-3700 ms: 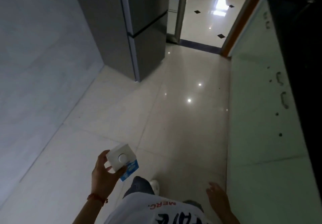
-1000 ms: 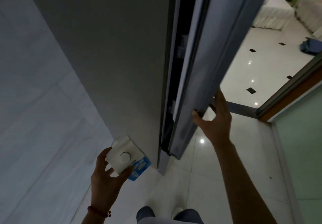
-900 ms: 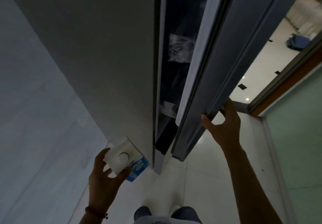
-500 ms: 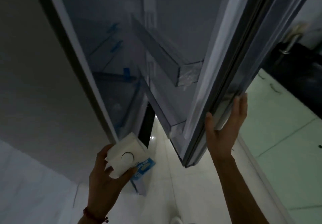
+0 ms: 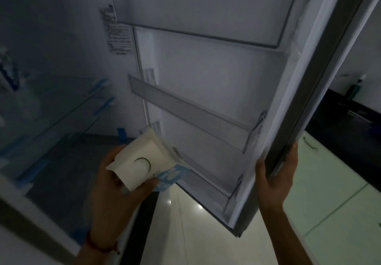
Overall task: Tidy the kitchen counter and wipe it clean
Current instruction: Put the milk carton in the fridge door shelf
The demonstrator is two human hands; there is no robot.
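A white and blue carton [image 5: 148, 162] with a round cap on top is gripped from below by my left hand [image 5: 115, 188], in front of the open fridge. My right hand [image 5: 276, 180] holds the outer edge of the fridge door [image 5: 321, 91], fingers wrapped round the edge, thumb on the inner side. The door stands wide open to the right. Its inner racks [image 5: 185, 107] hold nothing that I can see.
Dim glass fridge shelves [image 5: 61, 103] with blue tape strips sit to the left. A pale green cabinet front [image 5: 334, 192] and a dark counter [image 5: 350, 112] lie to the right behind the door. Shiny floor tiles [image 5: 195, 233] show below.
My right hand has swung the fridge door from a narrow gap to wide open. The carton in my left hand has risen toward the fridge interior.
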